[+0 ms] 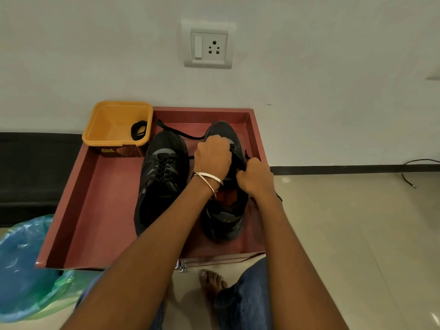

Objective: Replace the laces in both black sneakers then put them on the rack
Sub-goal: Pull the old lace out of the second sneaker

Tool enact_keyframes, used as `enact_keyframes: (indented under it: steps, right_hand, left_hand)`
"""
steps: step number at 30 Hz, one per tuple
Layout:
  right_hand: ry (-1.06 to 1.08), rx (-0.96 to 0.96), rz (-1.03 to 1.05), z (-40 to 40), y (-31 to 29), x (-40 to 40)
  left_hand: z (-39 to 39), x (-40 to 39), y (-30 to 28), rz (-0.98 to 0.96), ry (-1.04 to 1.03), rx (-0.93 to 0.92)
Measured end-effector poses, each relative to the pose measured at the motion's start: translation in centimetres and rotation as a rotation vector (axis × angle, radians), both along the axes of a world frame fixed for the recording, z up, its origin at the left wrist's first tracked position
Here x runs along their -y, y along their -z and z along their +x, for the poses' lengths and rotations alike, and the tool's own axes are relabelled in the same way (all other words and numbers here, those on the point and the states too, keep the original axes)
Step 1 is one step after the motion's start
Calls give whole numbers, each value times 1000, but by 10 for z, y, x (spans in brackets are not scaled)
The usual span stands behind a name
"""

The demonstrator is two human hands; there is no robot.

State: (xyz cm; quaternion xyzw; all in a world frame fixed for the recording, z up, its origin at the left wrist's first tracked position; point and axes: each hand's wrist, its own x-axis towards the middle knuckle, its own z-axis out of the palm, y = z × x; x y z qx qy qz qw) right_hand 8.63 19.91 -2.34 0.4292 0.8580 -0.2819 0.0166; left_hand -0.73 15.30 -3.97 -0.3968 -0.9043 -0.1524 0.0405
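The right black sneaker (225,210) sits in the red tray (78,198) beside the laced left sneaker (162,182). My left hand (213,157) and right hand (256,177) each pinch its black lace (181,133). I think I am threading it; next comes the following hole.

Red tray (100,210): two sneakers (162,177), yellow tub (114,129).

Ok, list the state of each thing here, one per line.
Left sneaker: laced, flat in the tray.
Right sneaker: being laced, lace loose.
Left hand: gripping the lace.
Right hand: pinching the lace.
Yellow tub: open, holding a coiled lace.
Red tray: on the floor by the wall.
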Motion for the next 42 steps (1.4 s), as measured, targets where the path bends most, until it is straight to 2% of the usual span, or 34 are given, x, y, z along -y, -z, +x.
enact_keyframes:
  steps: [1, 3, 6, 7, 8, 9, 11, 13, 16, 19, 20, 24, 27, 30, 32, 36, 40, 42]
  right_hand:
    - [1, -1, -3, 0, 0, 0]
    - [10, -1, -2, 1, -1, 0]
    - [7, -10, 18, 2, 0, 1]
    - [4, -11, 17, 2, 0, 1]
    - [0, -15, 14, 0, 1, 2]
    - [-3, -17, 10, 0, 1, 3]
    - [-15, -11, 11, 0, -1, 5]
    - [-30, -2, 16, 0, -2, 5]
    - [-57, 5, 29, -1, -1, 6]
    - [-73, 13, 37, -2, -1, 7]
    - [-78, 10, 44, -2, 0, 8]
    - [-77, 5, 60, -3, 2, 8]
    - [-61, 1, 47, -4, 4, 9]
    - [-42, 12, 23, -5, 3, 10]
    - [-36, 33, 22, -3, 0, 10]
    - [-20, 52, 18, -3, -2, 12]
    - [-11, 60, 3, -6, 1, 15]
    - [-12, 68, 11, -6, 2, 15]
  left_hand:
    - [-2, 0, 3, 40, -30, 49]
    - [-12, 4, 8, 242, -221, 295]
    - [-31, 12, 6, 784, -560, 1054]
    - [-31, 13, 5, 884, -615, 1256]
    - [-32, 14, 5, 909, -646, 1330]
    - [-31, 14, 4, 895, -633, 1307]
    - [-29, 13, 6, 761, -505, 998]
    - [-27, 15, 3, 573, -259, 648]
    - [-21, 16, -7, 302, 44, 350]
    - [-14, 14, -7, -48, 102, 114]
    - [-11, 13, -3, -111, 91, 47]
    - [2, 7, 3, -99, 40, -159]
    - [1, 5, 4, 44, 27, -152]
    - [-16, 11, 12, 184, -46, 182]
    - [-26, 19, 7, 360, -132, 397]
    - [-49, 35, -17, 813, -349, 804]
    - [-52, 44, -32, 1393, -445, 1336]
    - [-45, 42, -33, 1470, -466, 1466]
